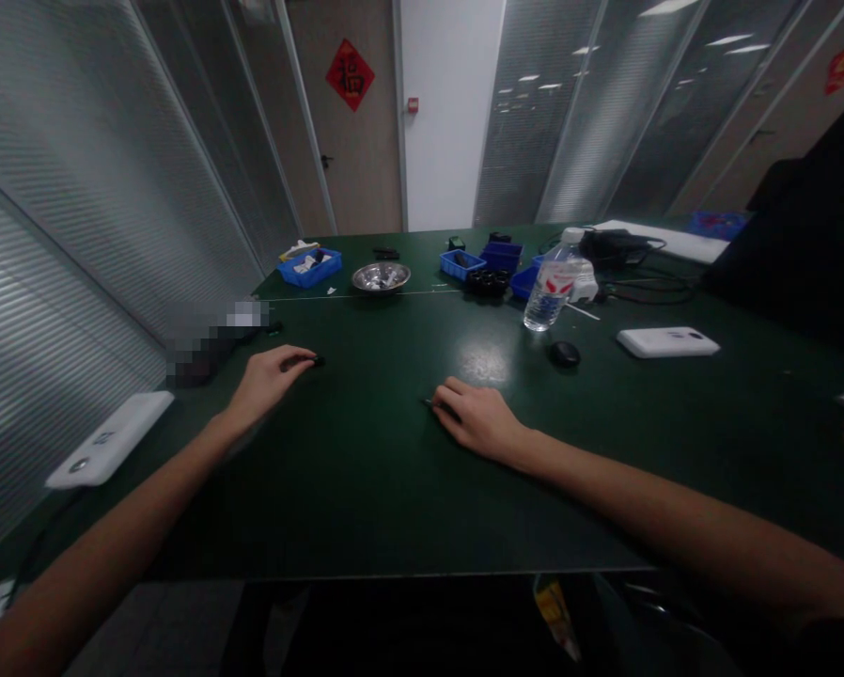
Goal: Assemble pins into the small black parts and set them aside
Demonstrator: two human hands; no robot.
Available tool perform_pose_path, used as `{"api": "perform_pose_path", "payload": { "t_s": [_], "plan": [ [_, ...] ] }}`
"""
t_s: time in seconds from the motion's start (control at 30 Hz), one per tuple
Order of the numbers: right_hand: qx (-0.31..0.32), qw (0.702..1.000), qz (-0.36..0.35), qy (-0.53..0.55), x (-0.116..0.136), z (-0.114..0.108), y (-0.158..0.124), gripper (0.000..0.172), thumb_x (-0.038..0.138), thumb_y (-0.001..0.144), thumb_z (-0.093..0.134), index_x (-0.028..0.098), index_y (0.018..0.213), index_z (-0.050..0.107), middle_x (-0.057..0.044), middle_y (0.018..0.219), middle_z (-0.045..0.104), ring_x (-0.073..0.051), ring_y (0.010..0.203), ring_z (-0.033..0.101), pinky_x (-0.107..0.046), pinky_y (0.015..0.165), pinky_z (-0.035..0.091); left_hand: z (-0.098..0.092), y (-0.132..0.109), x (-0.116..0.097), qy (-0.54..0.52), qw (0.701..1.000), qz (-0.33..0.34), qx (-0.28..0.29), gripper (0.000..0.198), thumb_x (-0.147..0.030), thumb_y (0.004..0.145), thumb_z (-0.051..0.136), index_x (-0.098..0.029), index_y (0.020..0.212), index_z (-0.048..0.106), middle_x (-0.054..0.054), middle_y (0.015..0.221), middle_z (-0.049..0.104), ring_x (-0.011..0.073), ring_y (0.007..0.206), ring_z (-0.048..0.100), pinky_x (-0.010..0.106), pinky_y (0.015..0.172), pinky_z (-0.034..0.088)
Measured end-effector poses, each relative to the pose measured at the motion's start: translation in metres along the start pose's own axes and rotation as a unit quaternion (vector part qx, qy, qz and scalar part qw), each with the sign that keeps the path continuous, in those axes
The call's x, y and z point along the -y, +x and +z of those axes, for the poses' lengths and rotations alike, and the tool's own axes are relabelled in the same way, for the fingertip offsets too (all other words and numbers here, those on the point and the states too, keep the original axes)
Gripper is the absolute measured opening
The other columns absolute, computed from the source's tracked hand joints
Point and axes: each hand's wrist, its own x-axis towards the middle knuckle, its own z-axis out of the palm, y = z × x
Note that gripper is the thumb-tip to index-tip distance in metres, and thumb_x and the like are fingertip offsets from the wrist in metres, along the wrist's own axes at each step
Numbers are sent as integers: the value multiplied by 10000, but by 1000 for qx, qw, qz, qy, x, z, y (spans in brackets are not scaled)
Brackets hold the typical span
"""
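Note:
My left hand (pixel 271 381) is closed in a pinch over the left part of the green table (pixel 366 508). Between its thumb and fingertips sits a small black piece (pixel 319 361), too small to name. Further right, my right hand (pixel 475 418) rests low on the tabletop with its fingers curled. A thin dark tip (pixel 426 401) pokes out past its fingertips towards the left; the rest of that slim object is hidden in the hand. The two hands are apart, with bare tabletop between them.
Across the table stand a metal bowl (pixel 364 281), a blue basket (pixel 330 268) and another blue basket (pixel 451 269). A water bottle (pixel 550 290), a black mouse (pixel 565 354) and a white device (pixel 665 343) lie right. Another white device (pixel 116 442) is left. A person's hand shows far right.

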Motion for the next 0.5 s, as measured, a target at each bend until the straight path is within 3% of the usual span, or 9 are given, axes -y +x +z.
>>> {"api": "perform_pose_path", "payload": {
  "t_s": [0.13,0.23,0.33,0.5],
  "plan": [
    [-2,1000,-2,4,-1,1,0,159,297,1022,505,209,1126,587,-52,1071,611,-145,765,559,-262,600,346,-19,-1,67,95,992,-76,-21,328,-420,956,564,-211,1144,732,60,1149,741,270,1017,681,402,964,503],
    [-1,1000,-4,9,-1,2,1,152,292,1019,512,207,1122,585,-48,1065,608,-139,751,553,-258,592,350,-25,-2,96,152,980,-124,-21,305,-364,950,562,-192,1125,744,67,1102,752,251,981,691,355,938,505],
    [-2,1000,-7,12,-1,2,1,145,287,1018,516,206,1114,587,-49,1065,607,-141,759,559,-259,591,358,-25,-2,102,172,976,-132,-17,302,-339,948,566,-172,1128,741,87,1120,742,258,996,678,368,938,493],
    [-1,1000,-6,20,-1,0,0,145,282,1014,523,202,1114,591,-50,1071,610,-136,753,558,-255,591,368,-23,-2,91,233,968,-93,-18,312,-313,964,522,-142,1112,737,132,1180,698,290,1100,626,388,986,458]
  ]
}}
